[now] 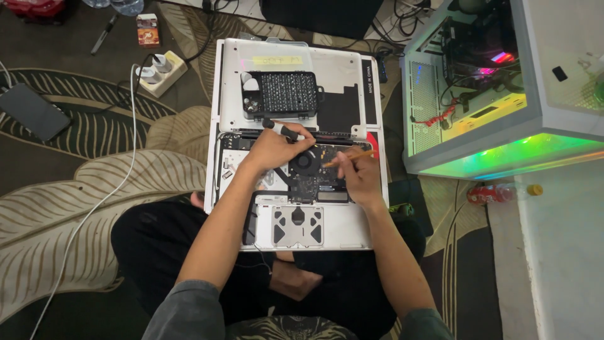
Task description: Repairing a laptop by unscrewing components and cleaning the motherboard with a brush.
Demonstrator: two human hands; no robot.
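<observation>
Left hand (272, 150): our fingers wrap a black-handled screwdriver (284, 131).
Right hand (355, 173): fingers pinch an orange stick (348, 157).
Opened laptop (296, 189): on our lap; bit case (284, 94) on its removed cover.

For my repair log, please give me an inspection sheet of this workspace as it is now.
Surface: leaf-patterned carpet.
Job's things: opened laptop, insides bare; bit case on its removed cover.
Clutter: small carton, red bottle, dark tablet.
Hands: left hand holds a screwdriver; right hand holds a thin orange stick.
Cables: white cable to power strip.
Surroundings: lit desktop computer case.
</observation>
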